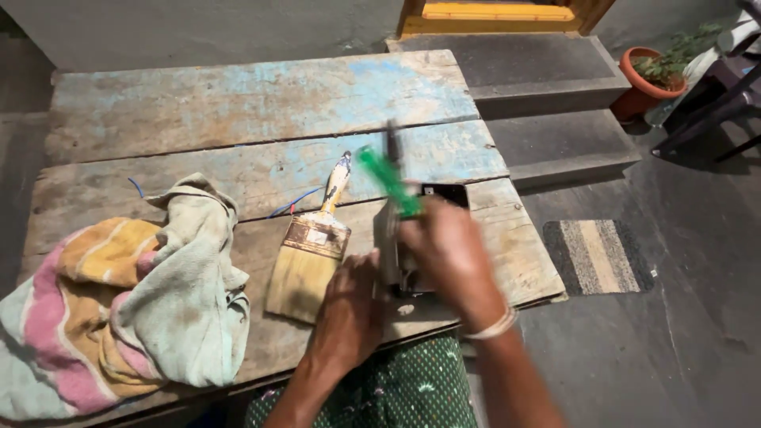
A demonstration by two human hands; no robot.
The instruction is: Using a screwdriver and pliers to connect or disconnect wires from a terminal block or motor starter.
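My right hand (449,257) grips a green-handled screwdriver (388,181), blurred by motion, its handle pointing up and away. Its tip is hidden behind a dark, flat, boxy metal part (412,238) that stands on edge at the near right of the wooden table (238,103). My left hand (349,313) holds that part from its near left side. A wide paintbrush (311,254) with pale bristles and a paint-stained handle lies flat on the planks just left of my hands.
A crumpled striped towel (119,305) covers the table's near left corner. A blue wire (292,202) lies by the brush handle. Stone steps (547,95), a striped doormat (596,255), a potted plant (654,75) and dark chair legs (713,111) stand to the right.
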